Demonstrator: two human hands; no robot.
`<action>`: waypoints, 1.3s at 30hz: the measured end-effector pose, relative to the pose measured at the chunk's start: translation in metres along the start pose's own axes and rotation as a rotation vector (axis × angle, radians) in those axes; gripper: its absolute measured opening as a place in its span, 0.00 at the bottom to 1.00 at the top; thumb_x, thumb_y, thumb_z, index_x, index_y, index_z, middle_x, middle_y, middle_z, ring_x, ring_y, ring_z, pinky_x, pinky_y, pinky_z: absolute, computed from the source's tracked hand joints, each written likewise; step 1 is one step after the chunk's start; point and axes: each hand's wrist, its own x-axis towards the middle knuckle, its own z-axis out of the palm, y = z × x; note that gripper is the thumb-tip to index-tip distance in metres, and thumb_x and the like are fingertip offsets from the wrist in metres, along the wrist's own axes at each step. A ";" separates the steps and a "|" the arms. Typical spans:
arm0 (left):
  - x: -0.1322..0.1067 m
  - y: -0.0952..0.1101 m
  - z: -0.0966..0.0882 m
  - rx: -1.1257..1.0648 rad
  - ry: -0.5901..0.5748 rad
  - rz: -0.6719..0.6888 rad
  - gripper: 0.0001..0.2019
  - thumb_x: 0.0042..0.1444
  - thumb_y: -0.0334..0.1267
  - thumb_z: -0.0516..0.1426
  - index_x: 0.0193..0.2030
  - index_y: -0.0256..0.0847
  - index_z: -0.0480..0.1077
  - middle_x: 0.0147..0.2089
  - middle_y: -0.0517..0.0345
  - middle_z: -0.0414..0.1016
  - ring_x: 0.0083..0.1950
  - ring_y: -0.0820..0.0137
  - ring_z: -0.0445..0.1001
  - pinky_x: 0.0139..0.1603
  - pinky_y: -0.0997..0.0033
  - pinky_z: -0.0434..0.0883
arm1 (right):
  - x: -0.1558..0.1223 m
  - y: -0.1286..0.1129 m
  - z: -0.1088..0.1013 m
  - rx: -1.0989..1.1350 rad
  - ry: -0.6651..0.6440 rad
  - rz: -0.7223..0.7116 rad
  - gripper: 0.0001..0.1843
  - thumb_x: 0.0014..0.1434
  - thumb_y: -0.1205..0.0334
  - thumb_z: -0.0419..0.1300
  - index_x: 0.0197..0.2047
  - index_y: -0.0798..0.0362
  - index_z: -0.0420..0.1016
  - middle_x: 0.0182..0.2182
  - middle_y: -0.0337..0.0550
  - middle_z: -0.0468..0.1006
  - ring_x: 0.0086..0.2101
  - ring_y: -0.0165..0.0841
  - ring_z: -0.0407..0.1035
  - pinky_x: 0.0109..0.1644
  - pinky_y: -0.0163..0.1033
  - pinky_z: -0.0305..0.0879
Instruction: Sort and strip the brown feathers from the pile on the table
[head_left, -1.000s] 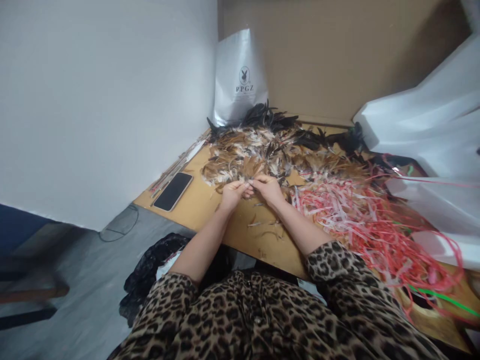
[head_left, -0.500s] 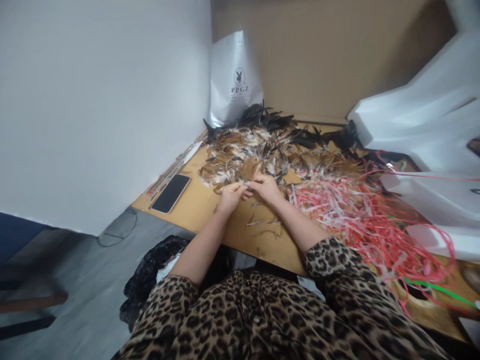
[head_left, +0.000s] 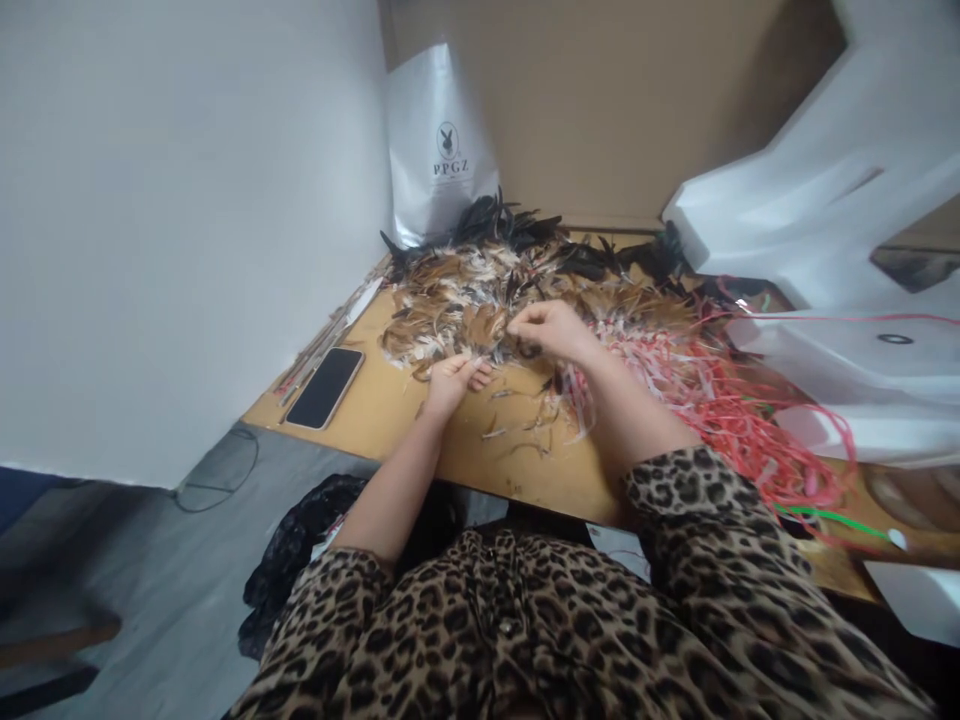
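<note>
A spread heap of brown, cream and black feathers [head_left: 442, 285] covers the far part of the wooden table. At its near edge my left hand [head_left: 454, 382] is closed in a pinch, with a brown feather tuft [head_left: 482, 326] rising fan-like from its fingertips. My right hand [head_left: 555, 328] hovers to the right and slightly farther away, over the feathers, thumb and fingers pressed together; whatever they hold is too small to make out. Loose thin feather scraps [head_left: 529, 425] lie on the table just below the hands.
To the right spreads a tangle of red and pale plastic strips [head_left: 720, 400], with white plastic bags [head_left: 795, 220] behind. A phone [head_left: 325, 388] lies on the left near thin sticks [head_left: 315, 345]. A white printed bag [head_left: 442, 150] stands at the back by the wall.
My hands were together at the fingertips; now they are apart. My right hand has moved away to the right and up, while my left keeps its pinch. The view has shifted slightly right.
</note>
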 end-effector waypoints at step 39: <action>-0.003 0.001 0.002 -0.021 -0.106 -0.059 0.16 0.47 0.46 0.59 0.32 0.32 0.74 0.29 0.50 0.76 0.27 0.75 0.72 0.28 0.76 0.68 | -0.044 0.025 -0.019 0.588 0.084 0.302 0.15 0.37 0.58 0.67 0.27 0.55 0.68 0.23 0.41 0.74 0.14 0.20 0.54 0.16 0.29 0.46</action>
